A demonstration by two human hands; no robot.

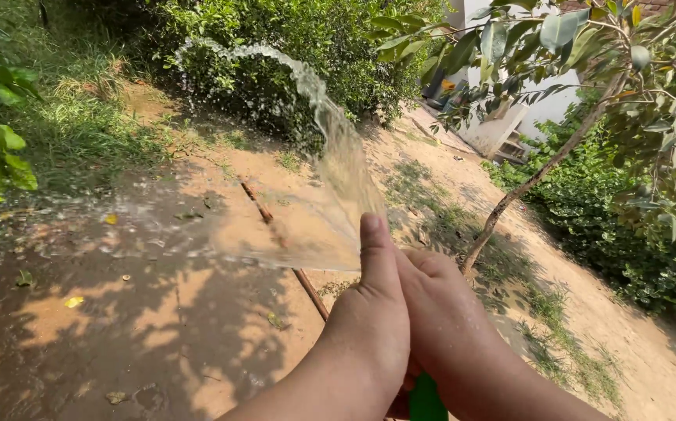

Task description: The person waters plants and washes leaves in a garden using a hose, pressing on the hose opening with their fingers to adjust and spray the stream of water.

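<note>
Head view: left hand [369, 327] and right hand [443, 320], both grips closed together around a green rubber hose [427, 399], left thumb pressed over its outlet, apparently to fan the flow. The broad water sheet [330, 195] arcs beyond the hands over bare brown soil [158, 312], toward the leafy green bush [306, 54].

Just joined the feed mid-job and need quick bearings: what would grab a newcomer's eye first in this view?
First, the fan of water spraying up and away from the centre, arcing toward the bushes at top. Next, the two hands, left hand and right hand, clasped together at bottom centre around a green hose, left thumb raised at the outlet. Then the wet, shadow-dappled dirt ground on the left and a thin leaning tree trunk on the right.
</note>
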